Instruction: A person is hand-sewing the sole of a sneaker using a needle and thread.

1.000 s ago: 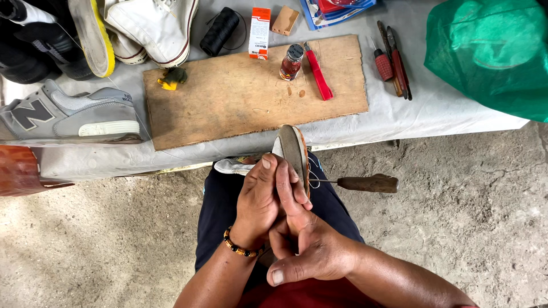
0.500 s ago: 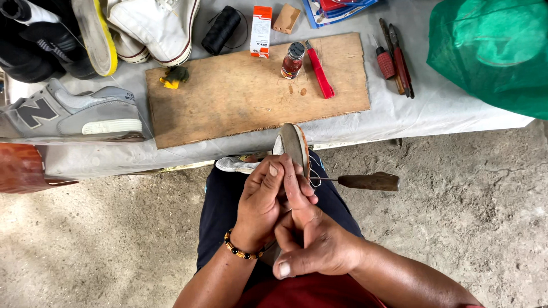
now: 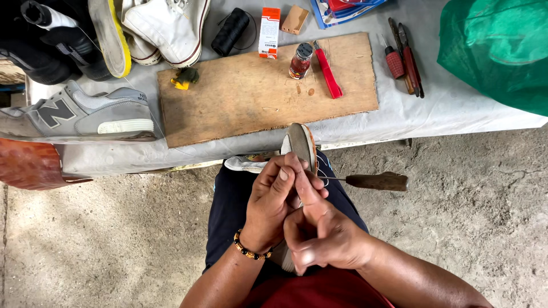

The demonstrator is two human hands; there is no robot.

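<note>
Now both hands grip a shoe (image 3: 301, 145) upright on the lap, the left hand (image 3: 274, 199) clasping its side, the right hand (image 3: 319, 234) pinching at its edge. A wooden-handled awl (image 3: 374, 181) sticks out sideways from the smooth grey sole, just below the cloth-covered desk (image 3: 456, 108).

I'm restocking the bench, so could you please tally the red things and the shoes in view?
Shoes: 5, four on the table and one held in both hands
Red items: 3, bottle, flat tool, screwdriver
Total: 8
</note>
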